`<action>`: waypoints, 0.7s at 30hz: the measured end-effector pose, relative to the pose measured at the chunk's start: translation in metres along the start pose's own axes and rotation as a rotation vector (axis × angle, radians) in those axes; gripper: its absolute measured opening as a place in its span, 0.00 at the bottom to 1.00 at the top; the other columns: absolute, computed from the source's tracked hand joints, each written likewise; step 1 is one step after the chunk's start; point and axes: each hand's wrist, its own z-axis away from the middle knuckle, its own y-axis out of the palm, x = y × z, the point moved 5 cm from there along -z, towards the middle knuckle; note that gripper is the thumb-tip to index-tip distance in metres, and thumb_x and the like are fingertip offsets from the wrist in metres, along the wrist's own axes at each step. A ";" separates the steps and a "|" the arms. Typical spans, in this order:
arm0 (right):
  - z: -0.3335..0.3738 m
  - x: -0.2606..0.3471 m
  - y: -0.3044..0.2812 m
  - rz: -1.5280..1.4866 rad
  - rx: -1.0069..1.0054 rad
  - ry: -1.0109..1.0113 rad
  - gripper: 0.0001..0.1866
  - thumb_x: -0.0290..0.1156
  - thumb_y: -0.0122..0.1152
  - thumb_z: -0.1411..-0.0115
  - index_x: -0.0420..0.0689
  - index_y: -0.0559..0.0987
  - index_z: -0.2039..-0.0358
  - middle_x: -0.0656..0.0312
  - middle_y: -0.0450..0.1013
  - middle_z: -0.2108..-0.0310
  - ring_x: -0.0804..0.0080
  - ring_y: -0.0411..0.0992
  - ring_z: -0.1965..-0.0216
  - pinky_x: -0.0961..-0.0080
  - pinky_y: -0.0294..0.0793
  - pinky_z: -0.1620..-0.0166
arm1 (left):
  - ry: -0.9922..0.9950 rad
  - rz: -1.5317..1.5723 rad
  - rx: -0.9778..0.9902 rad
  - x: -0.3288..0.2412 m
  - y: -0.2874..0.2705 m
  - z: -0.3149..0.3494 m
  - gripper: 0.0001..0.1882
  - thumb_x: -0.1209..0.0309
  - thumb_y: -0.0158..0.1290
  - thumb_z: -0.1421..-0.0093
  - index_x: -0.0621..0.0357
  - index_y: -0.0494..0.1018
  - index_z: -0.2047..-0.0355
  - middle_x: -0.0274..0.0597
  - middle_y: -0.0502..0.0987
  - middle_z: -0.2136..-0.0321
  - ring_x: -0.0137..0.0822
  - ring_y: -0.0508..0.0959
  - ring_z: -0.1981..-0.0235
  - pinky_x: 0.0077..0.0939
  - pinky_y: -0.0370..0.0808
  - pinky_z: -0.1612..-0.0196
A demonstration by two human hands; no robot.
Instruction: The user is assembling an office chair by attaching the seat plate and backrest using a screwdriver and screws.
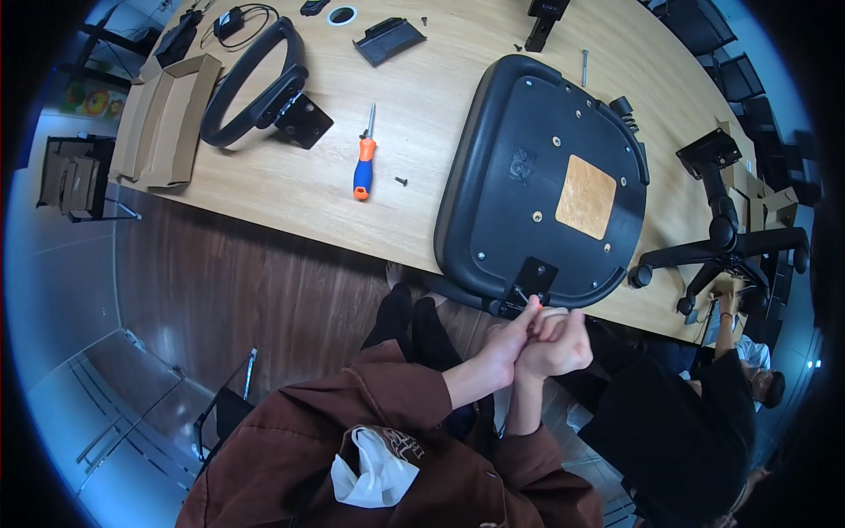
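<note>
A black chair seat (502, 167) lies underside up at the table's front edge. A black armrest bracket (535, 275) sits on its near edge, with part of the armrest loop below it. My left hand (497, 352) and my right hand (556, 345) are closed together just in front of this bracket. A thin metal shaft and a bit of orange show between my fingers and the bracket, seemingly a screwdriver (521, 293); its handle is mostly hidden by my hands. Left of the seat lie a blue and orange screwdriver (363, 167) and a dark screw (401, 181).
Farther left are a loose armrest (251, 84), an open cardboard box (176, 123) and a black plastic cover (387, 40). A long bolt (584, 68) lies beyond the seat. At right stands a chair base (723, 233); a person in black (678, 431) is close by.
</note>
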 end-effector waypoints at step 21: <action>-0.005 -0.062 -0.188 0.106 0.085 0.834 0.19 0.34 0.62 0.30 0.43 0.72 0.79 0.66 0.67 0.83 0.80 0.63 0.88 0.81 0.60 0.83 | 0.793 -1.263 -1.037 -0.058 -0.078 -0.017 0.40 0.39 0.72 0.52 0.67 0.77 0.59 0.49 0.71 0.54 0.48 0.70 0.48 0.39 0.68 0.40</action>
